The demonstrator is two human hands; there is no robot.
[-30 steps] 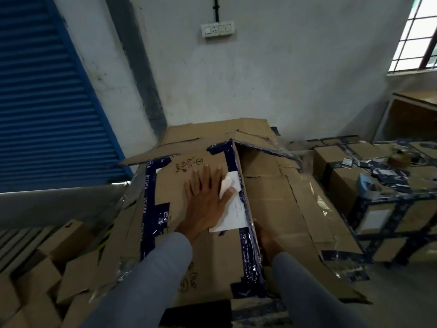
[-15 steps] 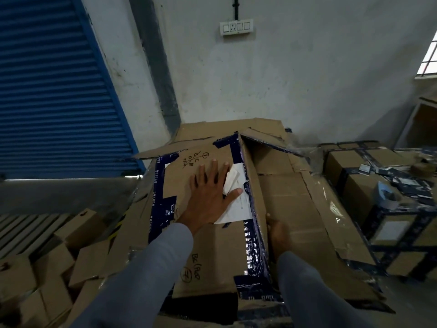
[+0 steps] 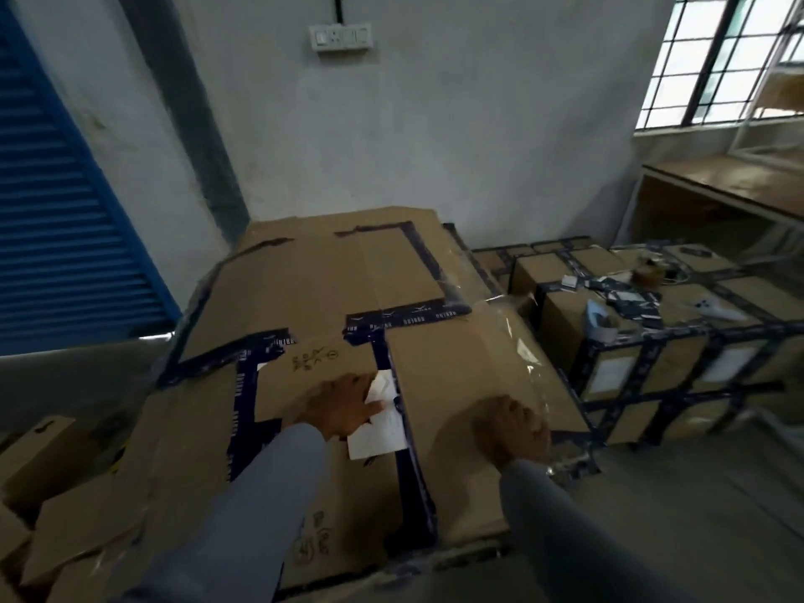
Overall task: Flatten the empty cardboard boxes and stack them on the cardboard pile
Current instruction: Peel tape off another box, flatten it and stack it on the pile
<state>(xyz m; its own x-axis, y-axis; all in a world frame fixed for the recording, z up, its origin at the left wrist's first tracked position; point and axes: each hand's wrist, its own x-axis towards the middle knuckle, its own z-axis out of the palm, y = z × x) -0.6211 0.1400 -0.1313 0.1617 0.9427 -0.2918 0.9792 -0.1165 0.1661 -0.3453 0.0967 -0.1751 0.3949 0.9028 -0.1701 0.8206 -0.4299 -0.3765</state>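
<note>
A large flattened cardboard box [image 3: 330,298] with dark blue tape lies spread on top of the cardboard pile [image 3: 182,433] in front of me. My left hand [image 3: 341,406] rests palm down on its near part, fingers partly over a white paper label [image 3: 383,422]. To the right, my right hand [image 3: 511,422] presses flat on the right panel, near the crinkled clear tape at the edge. Neither hand grips anything. Grey sleeves cover both arms.
Several taped, filled boxes [image 3: 644,341] with loose items on top stand to the right. Smaller cardboard boxes [image 3: 56,507] lie at lower left. A blue roller shutter [image 3: 56,219] is on the left, a grey wall behind, and a wooden bench [image 3: 731,189] under a window at right.
The raised right panel has been pushed down flat. My right hand came out from beneath it and now presses on top. The camera view shifted right and back.
</note>
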